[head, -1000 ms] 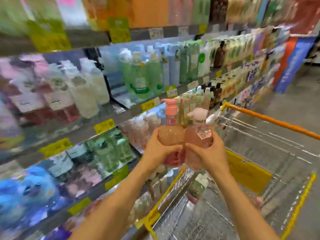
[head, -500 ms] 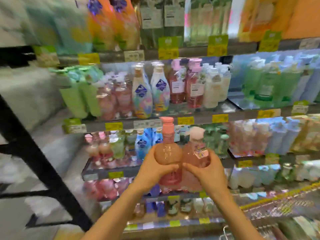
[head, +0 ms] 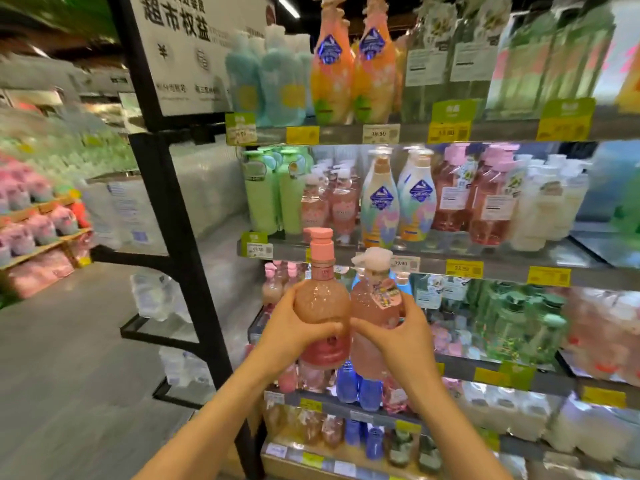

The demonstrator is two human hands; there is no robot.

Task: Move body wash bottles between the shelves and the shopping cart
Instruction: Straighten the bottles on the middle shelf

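My left hand (head: 294, 327) grips a round peach-coloured body wash bottle (head: 320, 299) with a pink pump cap. Beside it, my right hand (head: 398, 332) grips a pink body wash bottle (head: 370, 306) with a white pump and a flowered tag. The two bottles touch side by side, upright, held in front of the shelves (head: 433, 261) at about the height of the third shelf. The shopping cart is out of view.
Shelves full of bottles fill the middle and right: green, pink, white and pastel ones (head: 381, 199) on the second shelf, orange ones (head: 349, 60) above. A black sign post (head: 180, 220) stands at the shelf's left end. Open grey floor (head: 69, 358) lies to the left.
My view has swung left from the cart to the left end of the shelves. Both hands still hold the two bottles together in front of me, now slightly higher against the shelves.
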